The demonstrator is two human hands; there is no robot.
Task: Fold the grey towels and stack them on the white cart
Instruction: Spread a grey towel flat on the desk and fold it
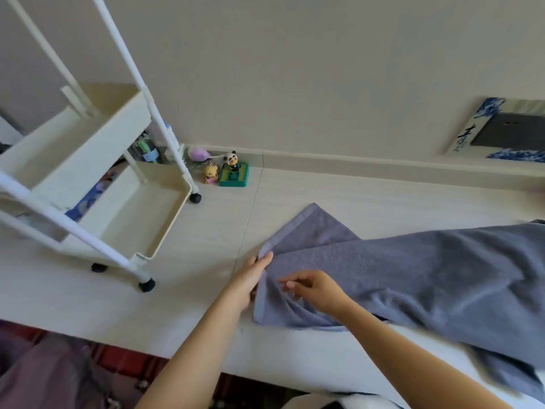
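A grey towel (413, 278) lies rumpled across the pale table, running from the middle out to the right edge of view. My left hand (250, 276) holds the towel's left edge, fingers under the hem and thumb on top. Just to its right, my right hand (315, 286) hovers over the towel with loosely curled fingers, holding nothing. The white cart (97, 184) stands on the table at the left, its two cream trays showing bare bottoms.
Small toy figures, a panda on a green base (234, 171) and a yellow one (211, 174), sit against the wall behind the cart. A blue-and-white framed panel (501, 131) leans at the far right. The table's front edge runs below my arms.
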